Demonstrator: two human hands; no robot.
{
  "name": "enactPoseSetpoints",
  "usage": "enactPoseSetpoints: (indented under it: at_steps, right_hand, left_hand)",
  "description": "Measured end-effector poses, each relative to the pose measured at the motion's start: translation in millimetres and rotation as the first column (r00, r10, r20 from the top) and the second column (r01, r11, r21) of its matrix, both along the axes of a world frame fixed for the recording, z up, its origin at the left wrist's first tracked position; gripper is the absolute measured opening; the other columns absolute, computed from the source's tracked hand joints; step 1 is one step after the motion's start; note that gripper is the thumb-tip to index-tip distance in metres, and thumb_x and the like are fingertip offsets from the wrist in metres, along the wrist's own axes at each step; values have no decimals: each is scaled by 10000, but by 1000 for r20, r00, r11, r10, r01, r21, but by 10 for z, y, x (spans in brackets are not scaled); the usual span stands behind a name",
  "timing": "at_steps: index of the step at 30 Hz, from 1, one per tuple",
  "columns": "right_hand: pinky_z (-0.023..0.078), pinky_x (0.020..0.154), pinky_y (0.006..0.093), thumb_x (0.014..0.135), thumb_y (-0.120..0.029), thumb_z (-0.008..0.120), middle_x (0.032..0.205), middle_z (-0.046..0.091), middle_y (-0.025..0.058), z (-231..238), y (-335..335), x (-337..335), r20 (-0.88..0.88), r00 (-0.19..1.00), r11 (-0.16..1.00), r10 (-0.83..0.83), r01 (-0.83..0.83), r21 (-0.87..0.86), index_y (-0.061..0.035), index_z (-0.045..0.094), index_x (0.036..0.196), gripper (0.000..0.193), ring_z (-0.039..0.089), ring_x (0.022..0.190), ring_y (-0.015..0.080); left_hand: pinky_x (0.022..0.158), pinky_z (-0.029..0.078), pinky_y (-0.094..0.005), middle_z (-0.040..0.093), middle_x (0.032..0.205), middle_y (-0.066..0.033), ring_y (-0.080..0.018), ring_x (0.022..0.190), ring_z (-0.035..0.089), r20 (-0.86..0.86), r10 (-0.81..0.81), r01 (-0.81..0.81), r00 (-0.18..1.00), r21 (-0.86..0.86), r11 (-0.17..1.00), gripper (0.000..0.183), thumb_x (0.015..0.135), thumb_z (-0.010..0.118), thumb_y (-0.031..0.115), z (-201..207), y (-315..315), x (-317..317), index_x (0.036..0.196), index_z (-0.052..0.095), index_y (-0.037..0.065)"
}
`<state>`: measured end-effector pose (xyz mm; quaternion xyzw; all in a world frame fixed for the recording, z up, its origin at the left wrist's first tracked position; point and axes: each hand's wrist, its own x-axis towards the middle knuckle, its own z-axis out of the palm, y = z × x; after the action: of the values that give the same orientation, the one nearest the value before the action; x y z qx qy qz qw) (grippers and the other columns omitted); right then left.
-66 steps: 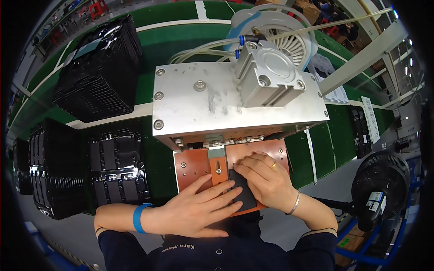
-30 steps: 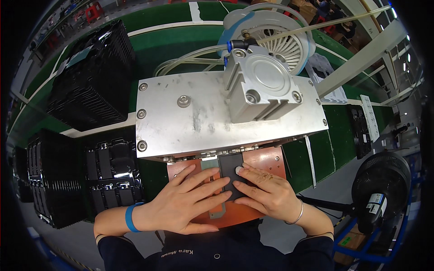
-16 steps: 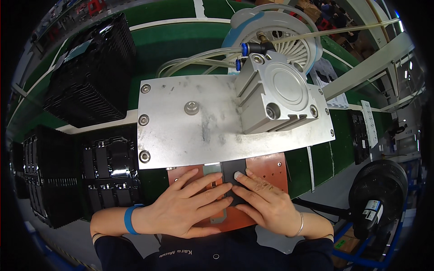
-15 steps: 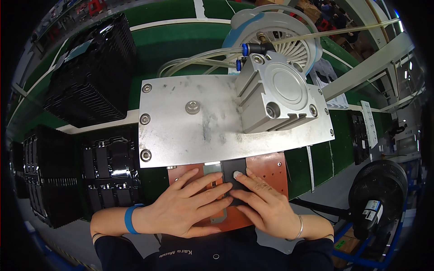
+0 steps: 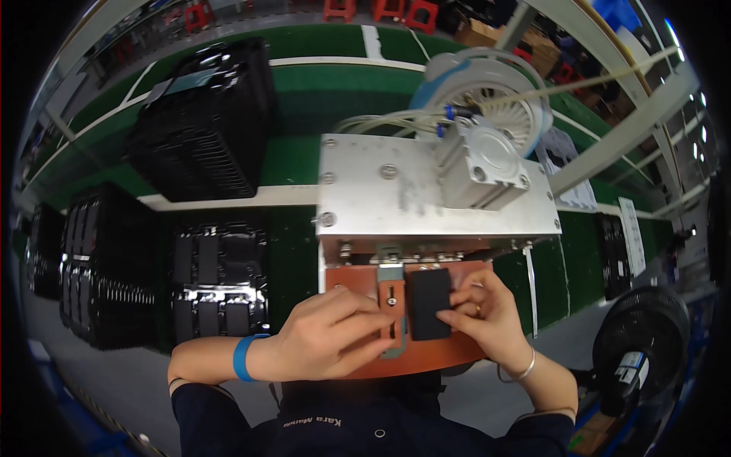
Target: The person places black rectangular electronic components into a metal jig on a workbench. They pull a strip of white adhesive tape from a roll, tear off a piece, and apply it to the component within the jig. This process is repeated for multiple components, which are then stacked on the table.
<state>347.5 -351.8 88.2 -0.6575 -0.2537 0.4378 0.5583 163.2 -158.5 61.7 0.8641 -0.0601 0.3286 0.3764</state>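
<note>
Black block (image 5: 428, 305) (flat on the orange plate (image 5: 358, 280)) pinched by right hand (image 5: 487, 320); left hand (image 5: 335, 343) seemingly rests loosely beside.

Between the left hand (image 5: 331, 339) and right hand (image 5: 487, 316) lies a plain matte black rectangular part (image 5: 428, 304) on an orange-brown base plate (image 5: 426, 358). The left wrist wears a bright blue wristband (image 5: 241, 357); the right wrist a silver bangle (image 5: 522, 372). Above the hands, the press block (image 5: 411, 194) is dull silver-grey. Left of the left hand, glossy black trays (image 5: 219, 286) sit on a green surface (image 5: 293, 259).
</note>
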Motion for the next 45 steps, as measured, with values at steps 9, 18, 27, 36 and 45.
enactPoseSetpoints:
  at_steps: [9, 18, 27, 36, 45]
  right_hand:
    - [554, 733, 241, 888, 44, 669, 1014, 664, 105, 124, 202, -519, -32, 998, 985, 48, -42, 170, 0, 484, 1244, 403, 683, 899, 144]
    - [568, 800, 280, 961, -80, 622, 1008, 717, 126, 184, 425, -553, -117, 963, 970, 242, -240, 28, 53, 665, 1138, 226, 701, 926, 173]
    - [536, 944, 421, 892, -185, 715, 1476, 387, 278, 352, 678, -1090, 324, 763, 819, 559, -569, -73, -37, 72, 1554, 935, 514, 1287, 371]
    - [563, 707, 349, 872, -162, 683, 972, 705, 135, 381, 1248, -989, 791, 346, 723, 505, -670, -168, -41, 653, 1188, 339, 710, 829, 265]
    - [550, 645, 354, 786, -199, 697, 780, 617, 60, -374, 2122, -1498, 911, -360, 462, 200, -786, -411, -77, 662, 784, 127, 655, 826, 224]
  left_hand:
    - [478, 455, -203, 656, 644, -27, -61, 553, 632, -364, -249, -83, 897, -694, 715, 171, 923, 694, 156, 203, -147, -285, 886, 666, -9]
    - [462, 420, -206, 632, 586, -23, -51, 507, 593, -391, -97, -168, 915, -591, 789, 117, 887, 719, 98, 207, -98, -692, 851, 665, 0]
    - [484, 479, -257, 663, 703, -77, -97, 542, 621, -450, 158, -369, 879, -433, 822, 191, 877, 732, 122, 147, 312, -1071, 927, 647, -41]
    - [456, 439, -221, 609, 585, -28, -67, 550, 611, -663, 405, -707, 630, -273, 652, 237, 835, 774, 198, -780, 1471, -1142, 837, 645, -1]
    - [785, 548, -412, 667, 989, -161, -328, 891, 674, -450, 845, -780, 289, 401, 480, 518, 682, 835, 382, -706, 1586, -1367, 1016, 697, 11]
